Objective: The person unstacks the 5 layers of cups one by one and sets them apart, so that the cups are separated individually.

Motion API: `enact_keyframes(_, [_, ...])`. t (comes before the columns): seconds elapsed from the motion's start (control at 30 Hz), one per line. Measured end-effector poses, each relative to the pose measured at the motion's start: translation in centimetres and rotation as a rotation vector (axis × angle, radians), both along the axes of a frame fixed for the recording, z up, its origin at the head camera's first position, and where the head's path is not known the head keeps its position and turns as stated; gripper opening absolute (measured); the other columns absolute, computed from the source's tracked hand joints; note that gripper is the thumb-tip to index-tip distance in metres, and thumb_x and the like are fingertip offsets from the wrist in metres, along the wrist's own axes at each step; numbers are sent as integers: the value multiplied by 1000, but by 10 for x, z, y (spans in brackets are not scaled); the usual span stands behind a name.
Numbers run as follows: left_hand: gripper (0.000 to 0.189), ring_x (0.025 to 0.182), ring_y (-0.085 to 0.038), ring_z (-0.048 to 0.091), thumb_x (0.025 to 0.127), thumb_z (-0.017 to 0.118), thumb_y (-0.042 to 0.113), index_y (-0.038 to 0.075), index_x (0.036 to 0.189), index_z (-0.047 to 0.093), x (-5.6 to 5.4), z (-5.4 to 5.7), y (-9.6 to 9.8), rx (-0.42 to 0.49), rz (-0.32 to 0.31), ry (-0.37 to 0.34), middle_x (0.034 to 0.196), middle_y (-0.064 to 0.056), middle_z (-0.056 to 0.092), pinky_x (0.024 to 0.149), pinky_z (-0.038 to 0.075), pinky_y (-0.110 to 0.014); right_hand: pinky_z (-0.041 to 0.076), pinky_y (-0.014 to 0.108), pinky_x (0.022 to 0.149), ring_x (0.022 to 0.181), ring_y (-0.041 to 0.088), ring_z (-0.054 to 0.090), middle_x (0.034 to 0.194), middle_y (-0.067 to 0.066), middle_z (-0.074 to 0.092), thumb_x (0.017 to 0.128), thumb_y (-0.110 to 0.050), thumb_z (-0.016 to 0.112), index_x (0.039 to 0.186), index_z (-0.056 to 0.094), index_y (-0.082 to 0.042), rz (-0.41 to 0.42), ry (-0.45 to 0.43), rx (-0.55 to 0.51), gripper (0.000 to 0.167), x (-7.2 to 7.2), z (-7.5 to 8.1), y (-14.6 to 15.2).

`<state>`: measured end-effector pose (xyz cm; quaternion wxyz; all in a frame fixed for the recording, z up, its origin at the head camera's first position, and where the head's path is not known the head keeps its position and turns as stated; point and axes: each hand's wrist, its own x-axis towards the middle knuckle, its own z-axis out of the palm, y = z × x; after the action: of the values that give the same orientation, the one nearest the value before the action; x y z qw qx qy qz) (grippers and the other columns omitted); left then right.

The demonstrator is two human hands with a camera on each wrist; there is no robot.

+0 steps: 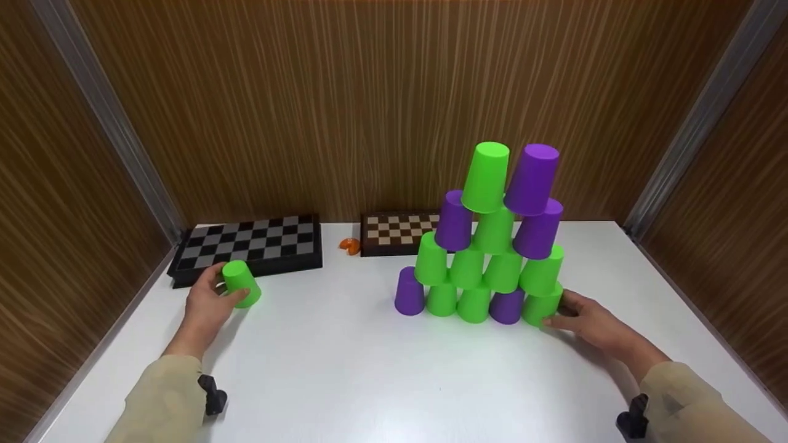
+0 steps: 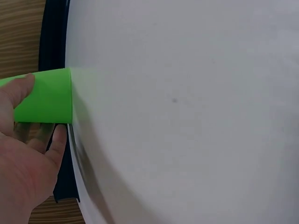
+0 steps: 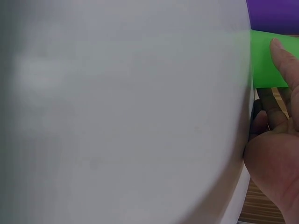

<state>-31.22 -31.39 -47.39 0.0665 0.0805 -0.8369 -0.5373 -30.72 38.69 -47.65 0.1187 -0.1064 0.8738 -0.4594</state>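
At the left, my left hand (image 1: pixel 208 306) holds an upside-down green cup (image 1: pixel 241 284), thumb on the near side and fingers on the far side. Its rim is at or close to the tabletop; I cannot tell if it touches. To the right rises a pyramid of upside-down green and purple cups, with a green cup (image 1: pixel 486 177) and a purple cup (image 1: pixel 533 179) side by side on top. My right hand (image 1: pixel 594 323) has its thumb and fingers about the green cup (image 1: pixel 539 306) at the bottom right corner. A purple cup (image 3: pixel 275 16) stands beside that one in the right wrist view.
A black and grey checkered board (image 1: pixel 252 246) lies at the back left, behind the left hand. Behind the pyramid lies a brown checkered board (image 1: pixel 394 243), with a small orange object (image 1: pixel 350 246) beside it. Wood-patterned walls (image 1: pixel 394 111) enclose the white table (image 1: pixel 345 375).
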Motion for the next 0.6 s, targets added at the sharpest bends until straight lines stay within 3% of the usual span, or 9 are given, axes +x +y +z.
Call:
enact_keyframes(0.13, [92, 157, -45, 25, 101, 74, 14, 6, 170, 13, 1, 2, 0, -35, -12, -24, 173, -24, 20, 127, 26, -56, 26, 64, 123, 153, 48, 32, 166, 24, 37, 100, -33, 76, 165, 29, 0, -7, -3, 6, 87, 2, -2, 1])
enact_keyframes(0.27, [100, 158, -43, 22, 100, 77, 22, 11, 171, 8, 5, 14, -2, -79, -12, -17, 174, -22, 18, 127, 24, -58, 25, 65, 124, 154, 48, 31, 166, 24, 38, 99, -34, 77, 165, 30, -1, -11, -10, 3, 88, 1, -3, 1])
enact_keyframes(0.43, [101, 158, -43, 22, 98, 79, 31, 13, 171, 12, 10, 44, 4, -162, -32, 64, 174, -19, 20, 126, 23, -61, 24, 64, 124, 154, 47, 30, 166, 23, 37, 98, -34, 78, 166, 30, -2, -17, -14, -5, 89, 0, -3, 2])
enact_keyframes(0.6, [98, 156, -44, 28, 98, 80, 35, 12, 170, 19, 14, 80, 25, -234, -101, 171, 171, -21, 30, 124, 28, -61, 24, 64, 124, 154, 49, 30, 166, 25, 36, 99, -32, 78, 165, 31, 0, -6, 5, -8, 87, 0, -3, 2])
